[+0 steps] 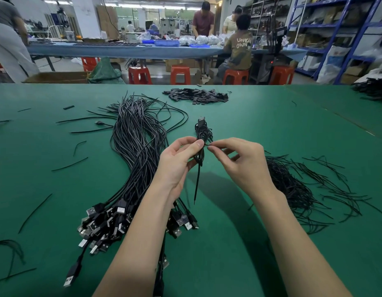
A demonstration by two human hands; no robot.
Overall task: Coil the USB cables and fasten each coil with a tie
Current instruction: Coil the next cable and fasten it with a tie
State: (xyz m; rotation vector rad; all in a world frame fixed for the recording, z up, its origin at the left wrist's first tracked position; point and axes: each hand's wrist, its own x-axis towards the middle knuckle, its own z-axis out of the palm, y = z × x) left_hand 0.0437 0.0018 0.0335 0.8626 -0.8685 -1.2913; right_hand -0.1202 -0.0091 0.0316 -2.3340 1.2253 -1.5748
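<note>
- Left hand (179,159): thumb and fingers curled round a coiled cable (202,137), held above the green table (261,125).
- Right hand (241,161): fingertips pinch what appears to be a thin tie (208,145) at the coil's middle.
- Loose cables (136,151) lie left; spare ties (293,185) right.

A factory assembly floor: long green worktable (271,116) heaped with USB cables (134,146), workers (204,18) at a blue bench (121,51), red plastic stools (180,74), blue stock shelving (336,28).
</note>
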